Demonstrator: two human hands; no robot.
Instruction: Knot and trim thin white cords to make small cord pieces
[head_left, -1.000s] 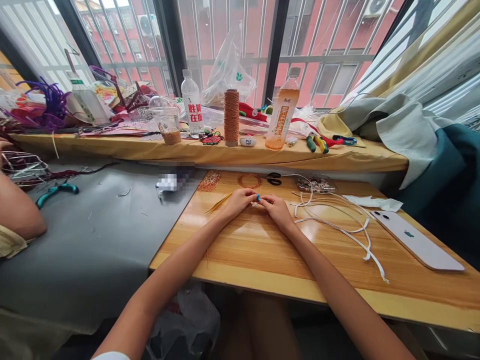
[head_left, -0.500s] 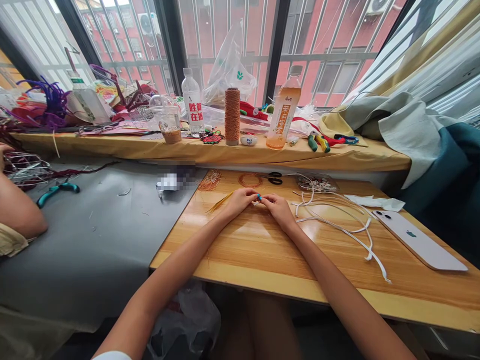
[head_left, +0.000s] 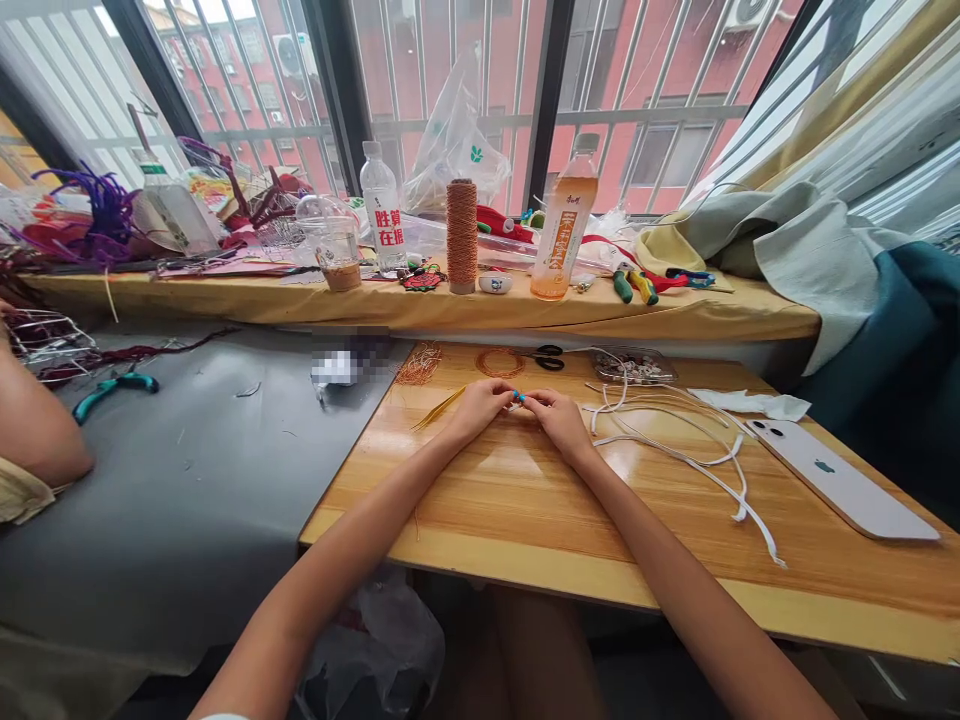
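Observation:
My left hand (head_left: 484, 405) and my right hand (head_left: 559, 415) meet over the wooden board, fingertips pinched close together. Between them shows a small blue piece (head_left: 518, 397), with a pale bit just below it; its exact kind is too small to make out. Both hands are closed on it. Just left of my left hand lie thin yellow strands (head_left: 439, 408). White cords (head_left: 675, 450) curve across the board to the right of my right hand.
Behind the hands lie a coil of copper-coloured wire (head_left: 500, 362), black-handled scissors (head_left: 550, 363) and a clear box of small pieces (head_left: 634, 367). A phone (head_left: 844, 480) is at the right. On the ledge stand a thread spool (head_left: 462, 240) and bottles. Another person's arm (head_left: 41, 410) rests at left.
Both hands stay in almost the same place, still pinching the small blue piece, with only a slight shift of the fingertips. The view has tilted a little.

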